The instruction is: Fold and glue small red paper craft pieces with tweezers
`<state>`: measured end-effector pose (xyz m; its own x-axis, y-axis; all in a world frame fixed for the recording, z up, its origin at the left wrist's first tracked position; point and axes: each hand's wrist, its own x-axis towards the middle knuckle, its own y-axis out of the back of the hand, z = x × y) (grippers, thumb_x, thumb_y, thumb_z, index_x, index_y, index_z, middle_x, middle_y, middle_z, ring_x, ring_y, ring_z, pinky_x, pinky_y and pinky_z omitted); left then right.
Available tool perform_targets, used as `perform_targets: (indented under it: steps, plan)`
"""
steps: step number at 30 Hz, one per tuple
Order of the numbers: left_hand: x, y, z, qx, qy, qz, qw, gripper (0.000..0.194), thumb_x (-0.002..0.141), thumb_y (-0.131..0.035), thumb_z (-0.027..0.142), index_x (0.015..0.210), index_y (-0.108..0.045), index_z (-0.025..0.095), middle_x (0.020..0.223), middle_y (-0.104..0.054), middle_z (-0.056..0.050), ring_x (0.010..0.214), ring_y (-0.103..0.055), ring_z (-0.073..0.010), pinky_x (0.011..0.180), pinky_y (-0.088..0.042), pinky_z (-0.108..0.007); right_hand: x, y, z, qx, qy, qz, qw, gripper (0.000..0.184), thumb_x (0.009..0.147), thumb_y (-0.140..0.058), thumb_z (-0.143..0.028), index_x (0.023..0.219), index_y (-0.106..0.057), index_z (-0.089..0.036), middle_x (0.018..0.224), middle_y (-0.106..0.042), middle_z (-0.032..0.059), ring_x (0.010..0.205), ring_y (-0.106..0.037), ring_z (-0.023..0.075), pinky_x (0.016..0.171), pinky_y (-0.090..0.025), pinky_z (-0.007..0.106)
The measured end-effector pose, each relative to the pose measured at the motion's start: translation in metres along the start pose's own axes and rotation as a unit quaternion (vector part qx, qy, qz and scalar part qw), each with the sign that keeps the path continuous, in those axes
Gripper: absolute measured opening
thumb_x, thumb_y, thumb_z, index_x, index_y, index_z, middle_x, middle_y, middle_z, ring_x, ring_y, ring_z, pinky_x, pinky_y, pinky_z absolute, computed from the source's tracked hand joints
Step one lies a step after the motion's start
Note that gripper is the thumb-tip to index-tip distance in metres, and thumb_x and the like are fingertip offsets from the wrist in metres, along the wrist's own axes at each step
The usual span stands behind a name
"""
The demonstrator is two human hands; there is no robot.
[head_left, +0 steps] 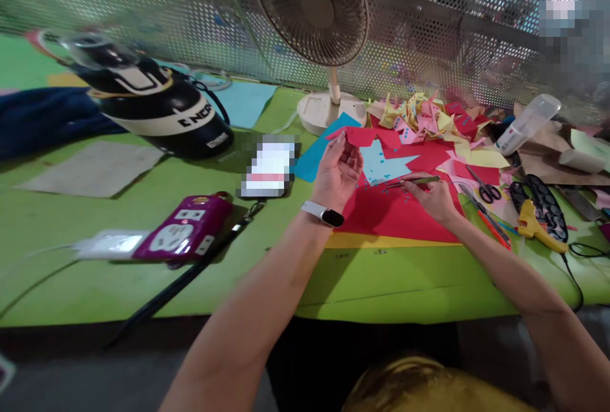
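Observation:
My left hand (340, 169) is raised over the paper sheets, its fingers closed on the edge of a folded red paper strip (361, 137). My right hand (434, 199) lies low over a red paper sheet (395, 215), pinching what looks like a pair of metal tweezers (422, 180) with the tip towards the left. Between the hands is a light blue paper piece (384, 167) with a jagged outline. Small blue bits are scattered on and around it. A darker blue sheet (307, 161) sticks out at the left, beneath the red paper.
A fan (333, 91) stands behind the hands, with a heap of folded paper pieces (424, 113) beside it. Scissors (487, 191) and a yellow glue gun (536, 227) lie at right. Leftward are a phone (269, 167), a purple power strip (183, 227) and a large black bottle (162, 107).

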<state>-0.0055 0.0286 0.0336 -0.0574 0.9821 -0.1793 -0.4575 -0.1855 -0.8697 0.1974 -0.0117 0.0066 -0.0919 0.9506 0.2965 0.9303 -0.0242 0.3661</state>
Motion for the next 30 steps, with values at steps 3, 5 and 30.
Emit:
perform_targets:
  steps: [3, 5, 30]
  plan:
    - [0.001, 0.000, -0.001, 0.007, -0.001, 0.002, 1.000, 0.011, 0.081, -0.073, 0.018, 0.076, -0.064, 0.020, 0.070, -0.068, 0.006, 0.063, -0.062, -0.0055, 0.065, -0.049, -0.018, 0.000, -0.002, 0.002, 0.002, 0.007, -0.002, 1.000, 0.030, 0.081, -0.067, -0.050, 0.084, -0.074, -0.022, 0.082, -0.075, 0.0042, 0.075, -0.071, 0.0200, 0.071, -0.057, 0.033]
    - [0.002, 0.001, -0.001, 0.015, -0.007, 0.002, 1.000, 0.012, 0.078, -0.075, 0.019, 0.076, -0.064, 0.021, 0.071, -0.068, 0.005, 0.064, -0.063, -0.0059, 0.065, -0.049, -0.018, 0.001, -0.002, 0.004, 0.000, 0.009, 0.001, 1.000, 0.030, 0.081, -0.067, -0.050, 0.084, -0.074, -0.021, 0.082, -0.076, 0.0046, 0.076, -0.071, 0.0203, 0.071, -0.057, 0.033]
    - [0.007, 0.008, -0.006, 0.050, -0.023, -0.018, 0.998, 0.015, 0.076, -0.078, 0.024, 0.079, -0.064, 0.022, 0.076, -0.070, 0.004, 0.067, -0.067, -0.0080, 0.066, -0.053, -0.019, 0.000, -0.005, 0.012, 0.078, -0.049, 0.006, 0.996, 0.031, 0.077, -0.071, -0.051, 0.085, -0.072, -0.021, 0.080, -0.073, 0.0039, 0.072, -0.072, 0.0189, 0.065, -0.057, 0.030]
